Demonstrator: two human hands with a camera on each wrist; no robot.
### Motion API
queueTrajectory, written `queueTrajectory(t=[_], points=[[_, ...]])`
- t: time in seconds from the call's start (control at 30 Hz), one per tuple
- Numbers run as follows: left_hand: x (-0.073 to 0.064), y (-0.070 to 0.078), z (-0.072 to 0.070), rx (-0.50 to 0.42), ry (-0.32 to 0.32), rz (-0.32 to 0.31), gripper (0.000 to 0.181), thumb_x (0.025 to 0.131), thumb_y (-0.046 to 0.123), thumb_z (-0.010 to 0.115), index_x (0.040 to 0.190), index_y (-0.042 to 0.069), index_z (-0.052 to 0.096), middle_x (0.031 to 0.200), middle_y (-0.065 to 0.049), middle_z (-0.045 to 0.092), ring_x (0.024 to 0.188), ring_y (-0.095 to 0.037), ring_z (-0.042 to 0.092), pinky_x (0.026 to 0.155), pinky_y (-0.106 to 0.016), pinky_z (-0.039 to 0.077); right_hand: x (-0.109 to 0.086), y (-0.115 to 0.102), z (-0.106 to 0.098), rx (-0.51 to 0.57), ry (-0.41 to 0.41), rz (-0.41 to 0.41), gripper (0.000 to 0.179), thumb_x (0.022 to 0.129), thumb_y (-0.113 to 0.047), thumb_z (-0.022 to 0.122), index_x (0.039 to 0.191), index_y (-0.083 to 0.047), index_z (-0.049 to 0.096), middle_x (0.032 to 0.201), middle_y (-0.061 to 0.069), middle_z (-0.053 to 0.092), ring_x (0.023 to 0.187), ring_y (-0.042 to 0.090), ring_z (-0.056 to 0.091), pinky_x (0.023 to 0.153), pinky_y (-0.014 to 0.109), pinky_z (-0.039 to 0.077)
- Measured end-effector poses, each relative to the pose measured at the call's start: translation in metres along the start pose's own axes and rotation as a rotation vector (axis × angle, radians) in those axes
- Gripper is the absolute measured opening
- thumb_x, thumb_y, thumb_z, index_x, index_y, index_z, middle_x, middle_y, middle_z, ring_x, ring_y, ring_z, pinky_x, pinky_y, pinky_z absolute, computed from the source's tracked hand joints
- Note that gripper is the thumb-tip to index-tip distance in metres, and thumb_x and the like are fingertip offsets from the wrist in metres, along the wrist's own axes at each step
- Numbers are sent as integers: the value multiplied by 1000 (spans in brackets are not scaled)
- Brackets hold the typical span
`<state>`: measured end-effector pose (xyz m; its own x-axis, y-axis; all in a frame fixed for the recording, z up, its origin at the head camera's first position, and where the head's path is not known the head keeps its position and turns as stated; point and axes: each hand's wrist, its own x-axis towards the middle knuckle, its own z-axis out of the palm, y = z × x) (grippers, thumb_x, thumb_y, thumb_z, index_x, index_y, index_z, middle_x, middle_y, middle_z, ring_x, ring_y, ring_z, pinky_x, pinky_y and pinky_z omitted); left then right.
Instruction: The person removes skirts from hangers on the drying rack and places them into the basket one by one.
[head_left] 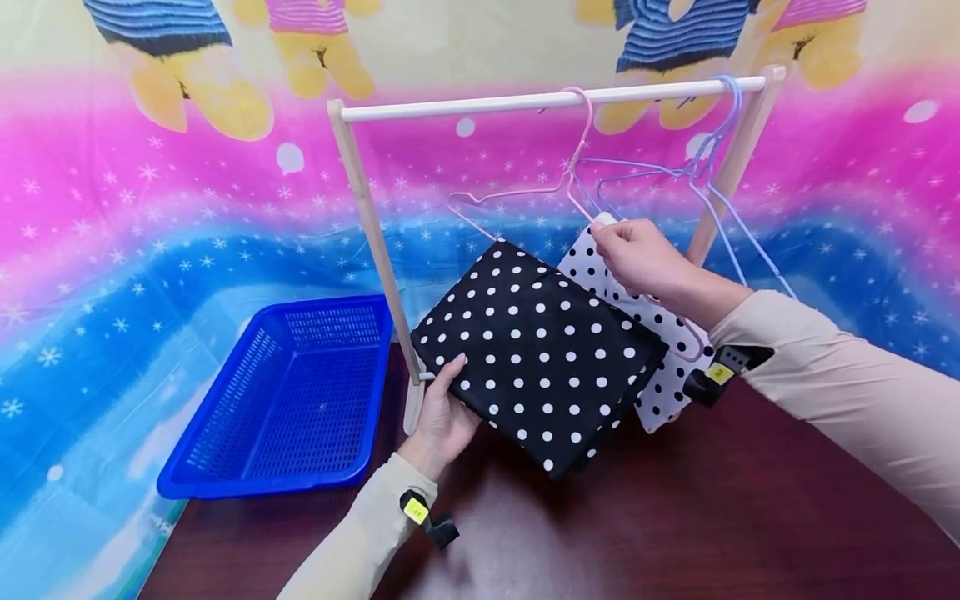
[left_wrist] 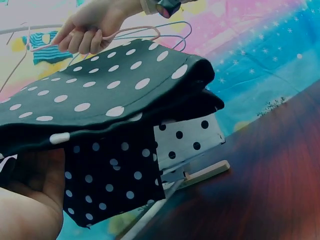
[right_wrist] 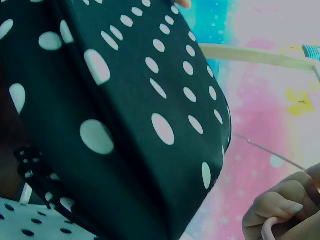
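A black cloth with white dots (head_left: 536,350), folded into layers, is held in my left hand (head_left: 446,421); the thumb lies on its near-left edge and the fingers are hidden underneath. My right hand (head_left: 645,258) grips one arm of a pink hanger (head_left: 590,117), also visible in the right wrist view beside that hand (right_wrist: 280,207). The hanger's hook is over the rack's rail, and its frame hangs tilted. The cloth overlaps the hanger's lower part, and in the left wrist view a dotted black portion (left_wrist: 110,180) hangs below the upper layer.
A white cloth with black dots (head_left: 581,260) hangs behind the black one. Blue-purple hangers (head_left: 727,125) hang at the right end of the wooden rack's rail (head_left: 465,107). A blue plastic basket (head_left: 168,483) stands left of the rack on the dark red table (head_left: 675,517).
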<state>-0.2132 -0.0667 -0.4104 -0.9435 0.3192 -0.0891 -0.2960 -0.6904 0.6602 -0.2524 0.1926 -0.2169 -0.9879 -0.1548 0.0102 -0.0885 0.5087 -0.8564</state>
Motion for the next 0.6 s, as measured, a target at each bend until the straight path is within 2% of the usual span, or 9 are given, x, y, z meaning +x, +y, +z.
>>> queueTrajectory(t=[0.17,0.3,0.47,0.6], points=[[-6,4,2,50,-31,-5,29,101,43,49,124,25,51,110,14,74,104,-5,68,96,-27,51,1,1,-5,-22,-40,-20,53,109,-46,36,66,-14,39,51,-9,30,43,7,27,43,24,25],[-9,5,4,89,-59,-6,27,104,42,45,124,24,51,110,14,74,103,-5,69,92,-29,53,1,2,-9,-45,-49,-35,53,109,-43,37,64,-14,38,50,-8,29,42,7,26,42,24,24],[-13,6,8,146,-111,-8,30,108,38,32,127,24,50,113,13,73,104,-5,69,91,-28,53,3,4,-12,-115,-24,-69,54,109,-43,37,64,-14,41,49,-8,31,42,9,28,42,25,25],[-16,6,13,160,-132,-2,29,109,36,30,128,25,49,115,14,71,106,-4,67,95,-27,50,5,5,-14,-182,8,-104,55,109,-43,37,64,-12,45,49,-7,32,41,9,31,42,25,29]])
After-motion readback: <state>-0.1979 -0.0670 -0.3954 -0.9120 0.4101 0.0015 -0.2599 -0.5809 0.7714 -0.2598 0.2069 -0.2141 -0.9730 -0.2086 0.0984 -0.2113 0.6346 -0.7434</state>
